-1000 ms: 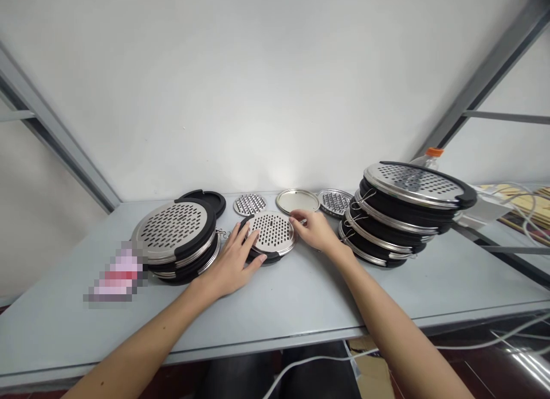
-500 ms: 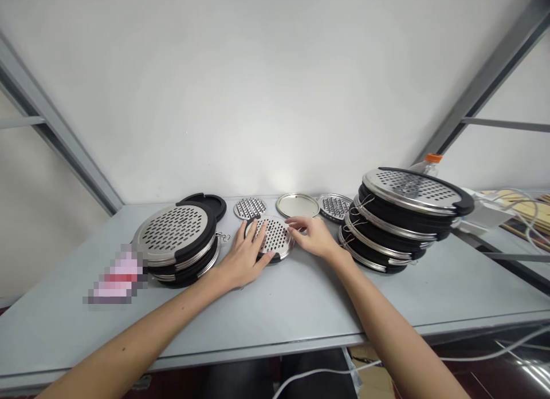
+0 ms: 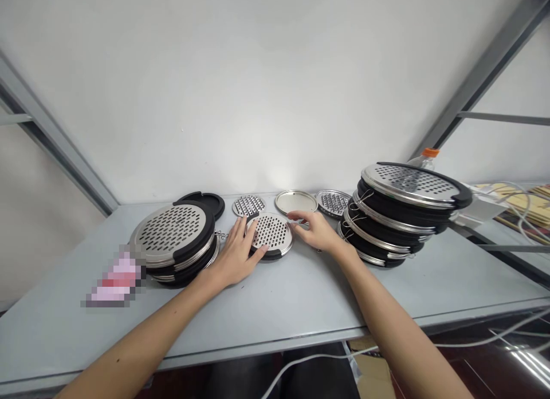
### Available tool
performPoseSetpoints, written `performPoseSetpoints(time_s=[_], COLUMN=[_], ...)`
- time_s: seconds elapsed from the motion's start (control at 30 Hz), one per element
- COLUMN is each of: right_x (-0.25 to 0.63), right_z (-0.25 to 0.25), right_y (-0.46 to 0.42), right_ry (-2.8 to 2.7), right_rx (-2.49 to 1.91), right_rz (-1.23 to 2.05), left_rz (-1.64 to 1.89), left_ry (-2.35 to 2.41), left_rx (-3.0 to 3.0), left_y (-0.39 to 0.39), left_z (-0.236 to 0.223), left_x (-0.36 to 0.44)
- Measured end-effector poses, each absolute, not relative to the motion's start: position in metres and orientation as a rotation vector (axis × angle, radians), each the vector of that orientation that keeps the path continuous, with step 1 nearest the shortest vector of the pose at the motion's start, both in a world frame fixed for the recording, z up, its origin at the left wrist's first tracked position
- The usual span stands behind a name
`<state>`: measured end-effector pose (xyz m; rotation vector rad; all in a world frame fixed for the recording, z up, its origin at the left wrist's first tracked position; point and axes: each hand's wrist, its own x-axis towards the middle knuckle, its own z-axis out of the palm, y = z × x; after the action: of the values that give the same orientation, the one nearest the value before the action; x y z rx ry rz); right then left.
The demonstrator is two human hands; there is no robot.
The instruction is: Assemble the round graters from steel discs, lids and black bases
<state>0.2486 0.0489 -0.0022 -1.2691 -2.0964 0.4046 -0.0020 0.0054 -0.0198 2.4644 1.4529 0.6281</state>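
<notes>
A: Where is the middle grater (image 3: 271,233) lying?

B: It's lying flat on the tabletop (image 3: 275,307), between both hands. Let's be using it as the clock's centre, with twelve pointing to the wall (image 3: 240,95).

A: What is the left hand (image 3: 234,253) doing at nine o'clock?

B: It's resting with fingers spread over the black rim and holed face. Its grip is released, not clenching anything; I'm guessing the spread is steadying the grater.

A: And the right hand (image 3: 315,230), at three?

B: Its fingers are curving at the metal edge. The view isn't showing whether that grip is pinching the edge or merely hovering beside it, so I'm not able to tell.

A: Why are the loose pieces sitting behind?

B: Probably they're staying within reach: a black lid (image 3: 210,204) is lying at ten, a small grating disc (image 3: 249,205) at eleven, a plain plate (image 3: 296,202) at one, another grating disc (image 3: 333,203) at two.

A: And the stacks?

B: The shorter stack (image 3: 172,236) is standing at nine, the taller stack (image 3: 412,181) at three, presumably leaving working room between.
</notes>
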Motion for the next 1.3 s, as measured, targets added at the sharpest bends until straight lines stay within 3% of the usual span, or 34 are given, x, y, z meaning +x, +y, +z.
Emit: performPoseSetpoints(time_s=[0.6,1.3], right_x=[0.25,0.247], right_z=[0.001,-0.008], right_y=[0.041,0.047], right_ry=[-2.243,-2.288], right_rx=[-1.125,-1.092], right_rz=[0.758,0.561], left_rz=[0.579,0.527], left_ry=[1.455,1.498], left_rx=[2.46,2.441], left_y=[0.003,0.001], left_z=[-0.014,-0.016], left_x=[-0.005,-0.004])
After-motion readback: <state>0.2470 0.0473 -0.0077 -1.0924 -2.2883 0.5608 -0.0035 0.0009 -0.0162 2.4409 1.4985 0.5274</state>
